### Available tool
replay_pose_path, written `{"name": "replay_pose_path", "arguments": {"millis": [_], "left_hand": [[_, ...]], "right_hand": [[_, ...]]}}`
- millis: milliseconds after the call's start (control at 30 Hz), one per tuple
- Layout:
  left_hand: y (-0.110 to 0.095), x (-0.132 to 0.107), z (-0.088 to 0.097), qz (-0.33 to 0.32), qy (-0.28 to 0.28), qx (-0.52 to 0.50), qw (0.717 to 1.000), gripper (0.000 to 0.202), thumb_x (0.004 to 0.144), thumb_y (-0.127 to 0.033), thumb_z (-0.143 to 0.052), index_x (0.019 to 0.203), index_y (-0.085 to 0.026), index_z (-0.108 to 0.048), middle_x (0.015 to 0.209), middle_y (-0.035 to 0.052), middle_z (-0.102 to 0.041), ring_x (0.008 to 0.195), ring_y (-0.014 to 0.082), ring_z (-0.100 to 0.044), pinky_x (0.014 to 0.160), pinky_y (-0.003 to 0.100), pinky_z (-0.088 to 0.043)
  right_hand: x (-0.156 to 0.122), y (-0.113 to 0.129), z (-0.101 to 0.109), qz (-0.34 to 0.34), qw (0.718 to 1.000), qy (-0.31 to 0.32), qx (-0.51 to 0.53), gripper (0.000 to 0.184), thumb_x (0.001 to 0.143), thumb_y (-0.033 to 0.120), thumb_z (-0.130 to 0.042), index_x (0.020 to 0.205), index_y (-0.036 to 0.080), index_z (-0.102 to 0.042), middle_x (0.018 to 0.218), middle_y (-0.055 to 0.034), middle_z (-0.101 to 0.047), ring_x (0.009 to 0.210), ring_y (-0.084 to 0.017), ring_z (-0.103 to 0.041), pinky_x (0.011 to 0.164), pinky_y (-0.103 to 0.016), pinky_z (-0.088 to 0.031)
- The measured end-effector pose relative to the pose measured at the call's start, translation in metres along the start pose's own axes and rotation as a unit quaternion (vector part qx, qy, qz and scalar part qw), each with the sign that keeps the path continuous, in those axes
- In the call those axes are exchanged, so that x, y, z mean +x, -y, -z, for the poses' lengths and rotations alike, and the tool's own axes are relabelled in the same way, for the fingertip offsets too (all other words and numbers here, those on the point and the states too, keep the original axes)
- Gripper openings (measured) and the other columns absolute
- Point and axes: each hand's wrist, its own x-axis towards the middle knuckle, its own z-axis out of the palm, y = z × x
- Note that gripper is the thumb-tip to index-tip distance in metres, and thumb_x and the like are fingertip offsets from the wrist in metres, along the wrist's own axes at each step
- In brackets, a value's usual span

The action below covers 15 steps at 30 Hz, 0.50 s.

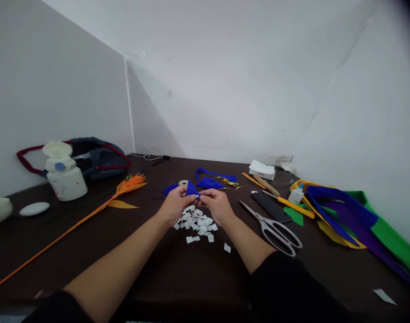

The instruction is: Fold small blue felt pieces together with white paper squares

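Observation:
My left hand [174, 205] and my right hand [217, 204] meet over the middle of the dark table, fingers pinched. Between them they hold a small blue triangular piece of paper [192, 189], point up. Right under the hands lies a heap of small white paper scraps [197, 223]. More blue paper cut-offs [210, 181] lie just beyond the hands, next to a small roll of tape [183, 182].
Large scissors [272, 224] lie to the right, near a black flat case [271, 207], a yellow-handled tool [294, 207] and a glue bottle [296, 194]. Coloured sheets [353, 217] pile at far right. An orange paper flower stem [73, 224], a white jar [64, 176] and a bag [90, 157] sit left.

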Motion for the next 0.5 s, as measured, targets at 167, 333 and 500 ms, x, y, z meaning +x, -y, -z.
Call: {"name": "replay_pose_path", "arguments": {"millis": [167,333,500], "left_hand": [[0.003,0.0,0.001,-0.012,0.01,0.021,1.0,0.025,0.058,-0.018,-0.068,0.078,-0.015,-0.053,0.066,-0.0013,-0.061,0.059,0.0094,-0.057,0.065,0.025,-0.046],[0.006,0.002,0.003,-0.011,0.006,0.041,0.999,0.025,0.058,-0.02,-0.068,0.076,-0.016,-0.052,0.067,-0.0012,-0.061,0.061,0.0099,-0.057,0.066,0.026,-0.046],[0.011,0.004,0.006,-0.023,0.005,0.081,0.996,0.022,0.058,-0.023,-0.067,0.071,-0.015,-0.051,0.064,-0.0023,-0.057,0.06,0.0098,-0.054,0.062,0.024,-0.043]], "right_hand": [[-0.001,0.0,-0.001,-0.01,1.0,-0.004,-0.013,0.019,0.056,0.026,-0.066,0.072,0.015,-0.062,0.056,0.0006,-0.06,0.051,-0.011,-0.055,0.058,-0.029,-0.049],[-0.001,0.001,-0.001,-0.005,0.999,-0.015,-0.039,0.02,0.056,0.027,-0.066,0.072,0.016,-0.062,0.055,0.0009,-0.059,0.051,-0.012,-0.055,0.056,-0.029,-0.048],[-0.001,0.001,0.001,0.028,0.995,-0.016,-0.1,0.016,0.058,0.027,-0.064,0.068,0.016,-0.064,0.056,0.0004,-0.059,0.051,-0.011,-0.053,0.055,-0.026,-0.046]]}}
